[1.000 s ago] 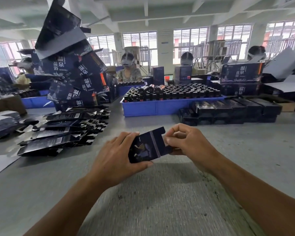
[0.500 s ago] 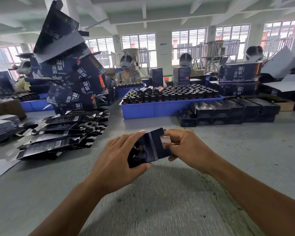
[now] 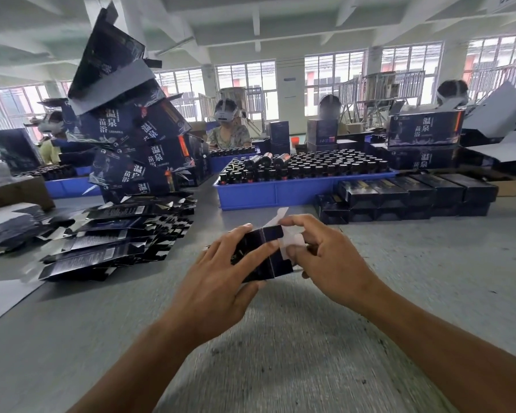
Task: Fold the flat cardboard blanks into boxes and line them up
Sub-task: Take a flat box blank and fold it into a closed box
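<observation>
Here, the grey table runs bare from your hands to the bottom edge of the frame and out to the right edge, the widest open room in view. At upper left, a leaning tower of large dark printed cartons rises above a fanned pile of flat cardboard blanks, which crowds the left side of the frame up to a pale sheet at the table's left edge. Across the centre top, a blue tray packed with dark bottles closes off the far side. Just right of it stands a row of finished dark boxes, lined side by side and stacked in two layers. At mid-frame you hold a small dark box, half formed, above the table. Your left hand grips its body, fingers spread over the top, thumb under. Your right hand pinches the white end flap, folded partly open.
</observation>
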Demonstrator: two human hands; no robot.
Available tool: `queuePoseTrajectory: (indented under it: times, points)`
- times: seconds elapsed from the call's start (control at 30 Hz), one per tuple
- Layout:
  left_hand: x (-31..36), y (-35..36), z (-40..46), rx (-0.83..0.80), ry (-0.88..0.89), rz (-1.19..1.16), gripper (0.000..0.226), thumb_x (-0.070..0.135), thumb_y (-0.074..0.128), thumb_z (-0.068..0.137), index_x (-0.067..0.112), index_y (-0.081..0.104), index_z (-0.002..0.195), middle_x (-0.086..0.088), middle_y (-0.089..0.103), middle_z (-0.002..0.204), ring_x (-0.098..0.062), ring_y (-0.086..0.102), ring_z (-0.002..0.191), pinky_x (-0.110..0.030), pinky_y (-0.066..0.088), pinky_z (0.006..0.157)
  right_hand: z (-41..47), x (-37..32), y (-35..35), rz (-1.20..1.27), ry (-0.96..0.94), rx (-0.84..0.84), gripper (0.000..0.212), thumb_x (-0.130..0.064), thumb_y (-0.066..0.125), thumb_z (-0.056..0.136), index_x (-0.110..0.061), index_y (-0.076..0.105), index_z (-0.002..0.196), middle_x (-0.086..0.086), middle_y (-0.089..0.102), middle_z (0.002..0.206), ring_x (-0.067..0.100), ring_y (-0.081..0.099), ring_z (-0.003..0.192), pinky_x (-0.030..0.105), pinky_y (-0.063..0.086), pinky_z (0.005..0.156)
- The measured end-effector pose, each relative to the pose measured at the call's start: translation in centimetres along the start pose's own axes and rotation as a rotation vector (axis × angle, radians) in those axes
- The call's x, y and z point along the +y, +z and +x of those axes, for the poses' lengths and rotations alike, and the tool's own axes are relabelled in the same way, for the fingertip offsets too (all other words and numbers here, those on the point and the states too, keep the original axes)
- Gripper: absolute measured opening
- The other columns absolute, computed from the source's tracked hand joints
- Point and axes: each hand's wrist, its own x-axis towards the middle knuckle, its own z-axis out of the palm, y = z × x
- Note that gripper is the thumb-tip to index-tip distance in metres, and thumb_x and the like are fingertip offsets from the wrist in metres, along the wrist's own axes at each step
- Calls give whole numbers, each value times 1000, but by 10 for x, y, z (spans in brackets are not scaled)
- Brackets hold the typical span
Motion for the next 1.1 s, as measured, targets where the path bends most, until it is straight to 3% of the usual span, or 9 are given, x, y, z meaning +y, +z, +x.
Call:
queuePoseTrajectory:
  times: [0.13,0.3,0.43,0.53,0.7,0.93,1.1]
  points:
    - [-1,1,-1,13,-3,-18,76,34,69,89,44,25,151,-7,29,158,-29,42,137,-47,46,105,-1,-2,2,-22,-11,16,44,-16,60,99,-43,52,132,-3,71,105,5,69,77,22,57,62]
    - [0,-1,0,61,-6,-38,65,43,73,86,35,44,144,-5,35,156,-27,48,133,-44,50,99,-3,-2,6,-38,-31,13,46,-19,60,99,-45,48,135,-3,71,102,-2,68,78,12,51,60]
    - [0,-2,1,87,4,-49,63,31,80,82,25,54,139,-6,41,154,-28,49,133,-44,53,96,-3,-1,9,-43,-7,59,54,-20,62,98,-42,38,141,-7,71,97,-2,68,78,17,56,62]
    - [1,-2,1,92,2,-75,64,26,83,79,28,55,137,-7,41,153,-29,53,128,-43,54,93,-4,-2,9,-50,-44,69,61,-20,62,97,-51,32,141,-10,71,91,2,68,75,18,55,63]
    - [3,-4,-1,109,-4,-100,61,20,84,77,26,59,132,-9,44,150,-30,52,128,-42,55,92,-4,-2,9,-166,-80,63,31,-23,60,99,-41,60,124,-10,69,88,2,65,66,14,52,59]
    - [6,-2,-1,137,-21,-114,71,18,86,74,32,45,132,-6,43,150,-30,51,129,-42,56,91,-5,-2,9,-177,-81,59,26,-21,62,98,-32,68,120,-28,61,83,-8,61,72,5,44,62]
    - [5,0,-1,117,-9,-49,77,25,81,77,33,41,143,-6,38,148,-29,51,127,-38,54,87,-5,-4,9,-182,-101,38,28,-18,61,98,-31,69,122,-20,66,81,-5,63,67,6,45,60]
